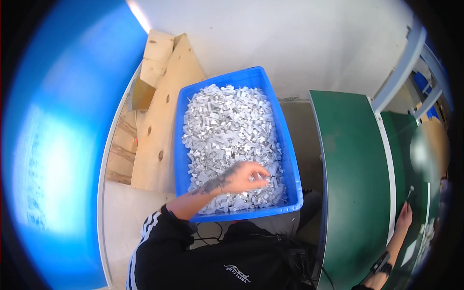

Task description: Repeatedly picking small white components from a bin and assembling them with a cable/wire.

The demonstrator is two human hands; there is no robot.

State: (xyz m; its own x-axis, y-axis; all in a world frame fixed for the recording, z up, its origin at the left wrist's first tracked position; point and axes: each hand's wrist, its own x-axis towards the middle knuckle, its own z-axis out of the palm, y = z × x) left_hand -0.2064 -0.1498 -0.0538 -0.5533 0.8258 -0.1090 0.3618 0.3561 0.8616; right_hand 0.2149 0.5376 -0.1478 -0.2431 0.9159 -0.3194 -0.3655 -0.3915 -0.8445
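Note:
My left hand (pixel 246 177) is over the near part of a blue plastic bin (pixel 289 159). Its fingers curl toward the thumb just above a heap of small white and clear plastic pieces with metal parts (pixel 227 125). What lies between the fingertips, if anything, is too small and blurred to tell. Far to the right, above the green table, my right hand (pixel 405 218) pinches a small dark piece with a pale tip (pixel 411 192). A dark band circles that forearm.
Light wooden boards (pixel 166 111) lean left of the bin, beside a large blue panel (pixel 58 145). A green table (pixel 355 159) with pale metal edging stands at the right. More small white pieces (pixel 425 237) lie at its far right. Behind is a white wall (pixel 285 38).

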